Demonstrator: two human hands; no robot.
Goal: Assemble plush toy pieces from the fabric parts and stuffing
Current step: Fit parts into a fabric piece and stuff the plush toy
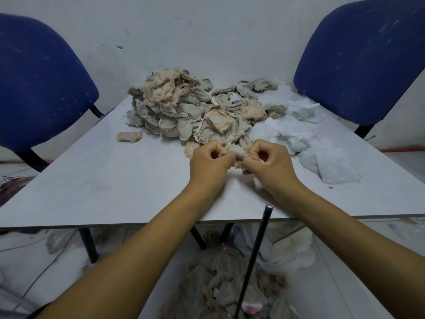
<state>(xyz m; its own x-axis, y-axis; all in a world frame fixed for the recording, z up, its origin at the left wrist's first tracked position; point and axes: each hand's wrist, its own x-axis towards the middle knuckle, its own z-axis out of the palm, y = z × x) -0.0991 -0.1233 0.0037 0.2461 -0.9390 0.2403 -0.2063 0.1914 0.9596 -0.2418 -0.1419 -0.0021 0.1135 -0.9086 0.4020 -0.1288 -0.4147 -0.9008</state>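
small grey fabric piece is pinched btwn left hand & right hand, prob. being turned/stuffed; stuffing likely needed next.

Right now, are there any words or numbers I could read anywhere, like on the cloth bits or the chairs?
None: no words, numbers or labels show anywhere.
Heap of frayed beige and grey fabric pieces: no print.
Two blue padded chairs: only pale scuffs.
Small fabric piece pinched between left hand and right hand: plain.
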